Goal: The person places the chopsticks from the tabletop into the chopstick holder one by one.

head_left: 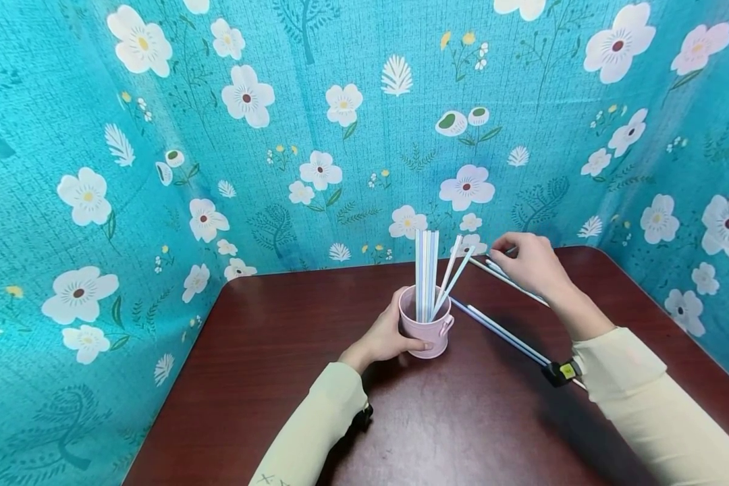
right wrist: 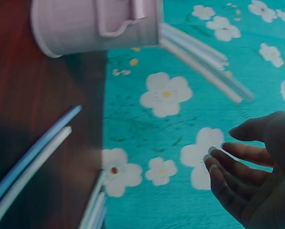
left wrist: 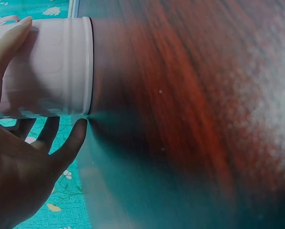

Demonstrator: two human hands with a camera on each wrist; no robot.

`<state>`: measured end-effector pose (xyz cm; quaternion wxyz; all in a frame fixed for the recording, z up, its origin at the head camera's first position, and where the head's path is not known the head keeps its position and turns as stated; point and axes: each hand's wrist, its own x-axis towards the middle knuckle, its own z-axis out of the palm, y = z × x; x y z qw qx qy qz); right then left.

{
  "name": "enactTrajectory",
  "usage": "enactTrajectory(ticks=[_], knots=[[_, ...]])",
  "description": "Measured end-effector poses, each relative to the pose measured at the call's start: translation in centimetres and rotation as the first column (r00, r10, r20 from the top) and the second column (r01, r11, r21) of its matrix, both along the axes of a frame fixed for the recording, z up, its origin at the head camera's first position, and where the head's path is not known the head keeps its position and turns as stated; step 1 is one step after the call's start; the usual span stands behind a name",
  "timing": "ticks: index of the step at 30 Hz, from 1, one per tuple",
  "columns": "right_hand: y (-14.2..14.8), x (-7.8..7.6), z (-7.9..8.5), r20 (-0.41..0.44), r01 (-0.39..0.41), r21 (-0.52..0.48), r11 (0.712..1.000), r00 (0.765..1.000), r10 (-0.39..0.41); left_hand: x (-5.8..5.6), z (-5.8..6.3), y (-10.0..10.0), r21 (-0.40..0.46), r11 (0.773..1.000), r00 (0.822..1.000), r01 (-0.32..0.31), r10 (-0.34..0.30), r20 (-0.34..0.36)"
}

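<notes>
Straws (head_left: pixel 426 277) stand in pink bucket (head_left: pixel 424 334) — yellow wrist label (head_left: pixel 568 370) illegible.

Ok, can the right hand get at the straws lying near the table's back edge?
Probably yes: the right hand hovers, empty, near those straws, and nothing visible blocks the way; the pink bucket stands off to the left.

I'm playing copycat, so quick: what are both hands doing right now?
Left hand: holding the pink bucket.
Right hand: open, holding nothing.

Pink bucket (head_left: pixel 433 333); straws (head_left: pixel 427 277) seemingly blue-white
</notes>
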<state>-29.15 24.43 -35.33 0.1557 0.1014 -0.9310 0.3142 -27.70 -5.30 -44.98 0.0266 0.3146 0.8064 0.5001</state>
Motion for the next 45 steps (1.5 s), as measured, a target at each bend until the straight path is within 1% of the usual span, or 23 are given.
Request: enactTrajectory(ticks=[3,6,9,13,16,22,27,32,34,38,41,45], knots=[[0.5,-0.5,-1.2,0.049,-0.023,0.034,0.999,0.999,0.022,0.2,0.3,0.0,0.0,1.0,1.0,-0.006,0.006,0.015],[1.0,-1.1,-2.6,0.094,-0.054,0.068,0.996,0.994,0.047,0.1,0.3,0.1,-0.007,1.0,1.0,-0.008,0.008,0.017],[1.5,-1.5,-3.8,0.134,-0.089,0.087,0.992,0.988,0.077,0.3,0.6,0.0,-0.002,1.0,0.999,0.001,-0.001,0.039],[1.9,-1.8,-5.1,0.184,-0.13,0.104,0.986,0.977,0.109,-0.9,-1.1,-0.1,-0.018,1.0,0.998,-0.003,0.004,0.055],[2.0,-2.1,-6.0,0.215,-0.156,0.137,0.978,0.969,0.124,-2.1,-2.7,-0.1,-0.04,0.999,0.999,-0.016,0.018,0.04],[1.9,-2.4,-7.7,0.269,-0.227,0.203,0.952,0.948,0.169,-2.1,-2.7,-0.2,-0.052,0.999,0.999,-0.013,0.015,0.048],[1.4,-2.1,-8.5,0.316,-0.274,0.229,0.934,0.928,0.194,-1.9,-2.5,-0.2,-0.068,0.998,0.999,-0.017,0.02,0.051],[1.3,-1.8,-9.3,0.379,-0.292,0.241,0.926,0.906,0.188,-1.9,-2.5,-0.2,-0.08,0.996,0.997,-0.026,0.031,0.064],[1.3,-1.7,-9.5,0.395,-0.293,0.249,0.923,0.901,0.179,-2.0,-2.6,-0.1,-0.081,0.996,0.997,-0.028,0.034,0.071],[1.3,-1.7,-9.9,0.405,-0.294,0.266,0.918,0.898,0.171,-2.0,-2.8,-0.1,-0.082,0.996,0.997,-0.035,0.041,0.07],[1.3,-1.8,-10.0,0.401,-0.292,0.282,0.914,0.901,0.164,-2.0,-2.7,-0.1,-0.08,0.996,0.997,-0.04,0.045,0.064],[1.1,-1.7,-9.9,0.402,-0.266,0.313,0.912,0.907,0.127,-1.9,-2.6,0.0,-0.08,0.996,0.997,-0.044,0.048,0.058]])
